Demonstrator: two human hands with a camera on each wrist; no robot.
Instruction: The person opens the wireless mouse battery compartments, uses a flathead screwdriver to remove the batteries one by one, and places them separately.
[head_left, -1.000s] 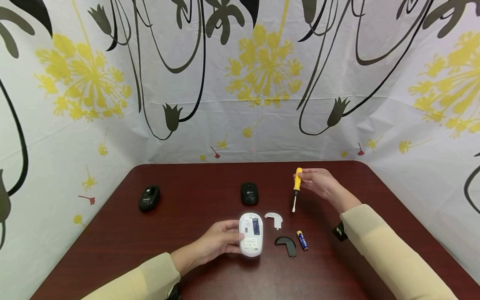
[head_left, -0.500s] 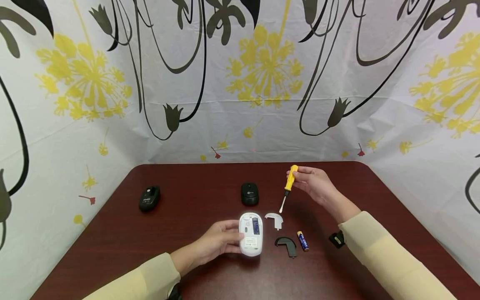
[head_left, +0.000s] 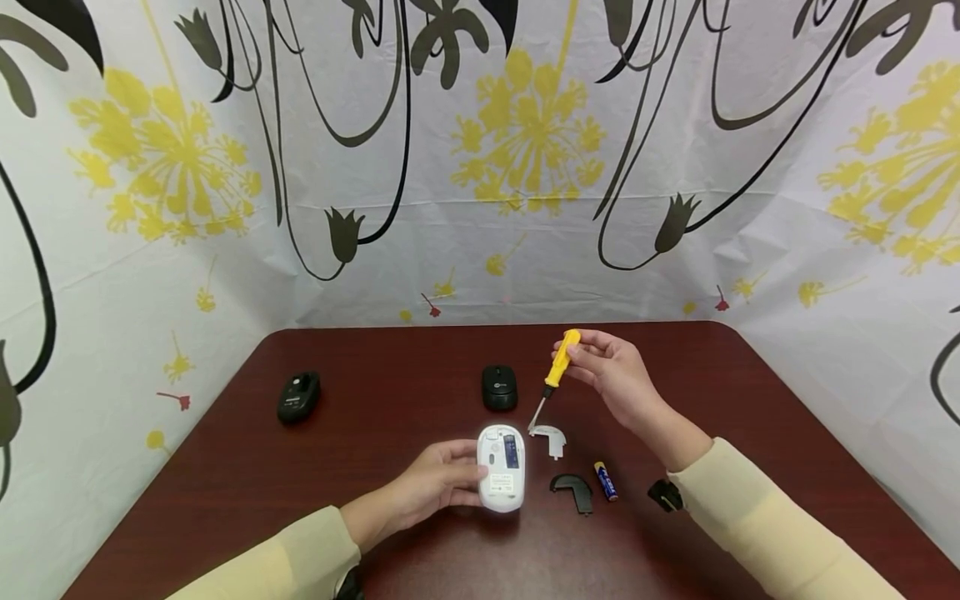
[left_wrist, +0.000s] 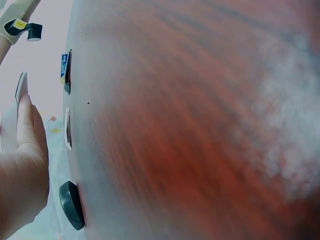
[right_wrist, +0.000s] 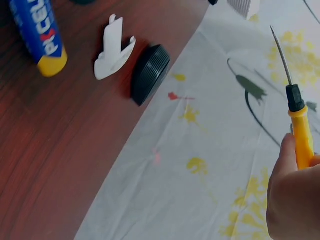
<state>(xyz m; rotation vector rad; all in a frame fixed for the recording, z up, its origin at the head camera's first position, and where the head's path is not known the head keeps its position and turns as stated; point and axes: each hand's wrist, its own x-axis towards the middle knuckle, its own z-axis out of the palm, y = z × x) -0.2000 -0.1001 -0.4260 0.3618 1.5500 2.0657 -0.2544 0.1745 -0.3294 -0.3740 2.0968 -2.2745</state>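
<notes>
My left hand [head_left: 438, 477] grips a white computer mouse [head_left: 502, 468] by its left side, its underside and battery slot facing me. In my right hand [head_left: 611, 371] is a screwdriver [head_left: 561, 358] with a yellow handle and black collar, pinched between thumb and fingers. Its metal tip points down and left, close to the mouse's upper right edge, and overlaps the white battery cover [head_left: 551, 439] in the head view. The right wrist view shows the thumb along the yellow handle [right_wrist: 302, 135].
A black cover [head_left: 576, 492] and a blue battery [head_left: 605, 482] lie right of the white mouse. Behind it stands a black mouse [head_left: 498, 387]; another black mouse [head_left: 298, 397], underside up, lies far left. The dark red table [head_left: 390, 375] ends at a patterned cloth [head_left: 450, 283].
My right hand has moved left with the screwdriver, which has tilted so its tip comes near the white mouse. The left hand and mouse stay in place.
</notes>
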